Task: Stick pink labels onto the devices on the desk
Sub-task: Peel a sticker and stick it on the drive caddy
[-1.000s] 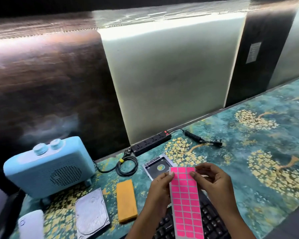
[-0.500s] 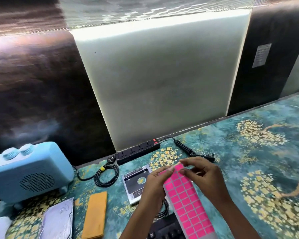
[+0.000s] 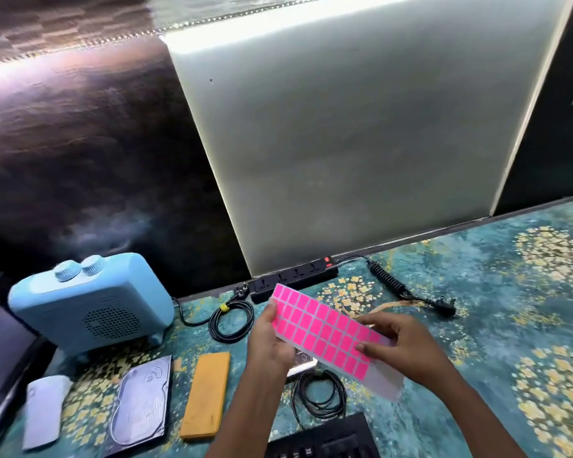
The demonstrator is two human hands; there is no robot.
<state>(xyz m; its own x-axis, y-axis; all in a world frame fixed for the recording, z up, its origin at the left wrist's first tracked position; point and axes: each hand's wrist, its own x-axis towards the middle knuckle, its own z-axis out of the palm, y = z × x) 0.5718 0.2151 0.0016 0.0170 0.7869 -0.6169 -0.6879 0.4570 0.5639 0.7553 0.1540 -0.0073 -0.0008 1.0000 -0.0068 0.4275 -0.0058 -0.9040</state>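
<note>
A sheet of pink labels [image 3: 321, 328] is held slanted above the desk, between both hands. My left hand [image 3: 268, 342] grips its upper left end. My right hand [image 3: 407, 348] pinches the lower right part, fingertips on the labels there. On the desk lie a light blue heater [image 3: 90, 305], a bare hard drive [image 3: 143, 401], an orange flat device [image 3: 207, 396], a white device [image 3: 45, 408] and a black power strip [image 3: 298, 276]. A small silver device [image 3: 303, 361] is mostly hidden under the sheet.
A black keyboard [image 3: 328, 438] sits at the near edge. Coiled black cables [image 3: 232, 320] [image 3: 318, 396] lie around the hands, and a spiral cord with plug [image 3: 407, 292] runs to the right. A dark screen [image 3: 0, 352] stands at far left. The patterned teal desk mat [image 3: 510, 325] stretches right.
The sheet has turned from nearly upright to slanted sideways. My right hand has slid from its top end to the lower right part. The view has shifted, so the desk items sit differently in frame.
</note>
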